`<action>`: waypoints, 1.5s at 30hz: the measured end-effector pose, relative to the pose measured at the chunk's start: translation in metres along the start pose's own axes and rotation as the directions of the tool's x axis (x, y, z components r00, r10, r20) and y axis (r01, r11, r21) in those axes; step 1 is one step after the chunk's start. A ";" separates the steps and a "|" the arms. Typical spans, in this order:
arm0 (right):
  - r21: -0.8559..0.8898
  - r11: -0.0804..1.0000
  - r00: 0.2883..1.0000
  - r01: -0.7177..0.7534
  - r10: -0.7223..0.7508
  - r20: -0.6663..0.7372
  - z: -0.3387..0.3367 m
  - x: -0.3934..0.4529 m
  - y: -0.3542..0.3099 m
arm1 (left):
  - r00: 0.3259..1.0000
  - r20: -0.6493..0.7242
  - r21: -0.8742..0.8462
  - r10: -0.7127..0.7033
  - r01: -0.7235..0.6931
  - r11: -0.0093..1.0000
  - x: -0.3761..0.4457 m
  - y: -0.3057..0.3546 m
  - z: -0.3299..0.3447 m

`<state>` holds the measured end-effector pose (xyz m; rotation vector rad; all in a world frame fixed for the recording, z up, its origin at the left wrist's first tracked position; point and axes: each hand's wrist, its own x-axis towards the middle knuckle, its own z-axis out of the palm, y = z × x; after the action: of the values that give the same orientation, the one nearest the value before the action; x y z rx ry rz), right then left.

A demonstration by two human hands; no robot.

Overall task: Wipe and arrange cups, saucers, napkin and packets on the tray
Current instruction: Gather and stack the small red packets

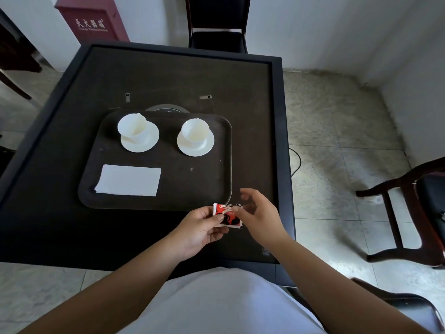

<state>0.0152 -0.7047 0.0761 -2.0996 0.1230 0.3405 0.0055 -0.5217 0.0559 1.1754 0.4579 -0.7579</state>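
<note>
The left hand (201,231) pinches the small red, black and white paper packets (227,215) by their left edge, thumb on top; the right hand (258,213) touches the right edge with thumb and forefinger, its other fingers spread loose. The packets hang just off the near rim of the dark brown plastic tray (207,179). They look light, thin and floppy, liable to fan apart, so an edge pinch suits them. On the tray sit two white cups on saucers (195,137) and a flat white napkin (128,180).
</note>
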 end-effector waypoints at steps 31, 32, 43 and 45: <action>0.272 0.936 0.959 -0.224 0.162 0.231 0.045 -0.008 -0.019 | 0.967 -0.221 0.217 0.124 -0.075 0.973 -0.035 0.004 -0.044; 0.273 0.934 0.958 -0.231 0.170 0.230 0.048 -0.006 -0.022 | 0.967 -0.223 0.225 0.124 -0.073 0.972 -0.035 0.006 -0.047; 0.332 0.886 0.943 -0.322 0.268 0.199 0.086 0.016 -0.053 | 0.971 -0.213 0.297 0.107 -0.040 0.954 -0.020 0.043 -0.099; 0.312 0.889 0.940 -0.336 0.298 0.163 0.093 0.024 -0.056 | 0.973 -0.211 0.308 0.095 -0.026 0.951 -0.014 0.049 -0.104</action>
<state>0.0333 -0.5949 0.0694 -1.7139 0.4339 0.5894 0.0387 -0.4106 0.0624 1.5677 0.4996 -0.6592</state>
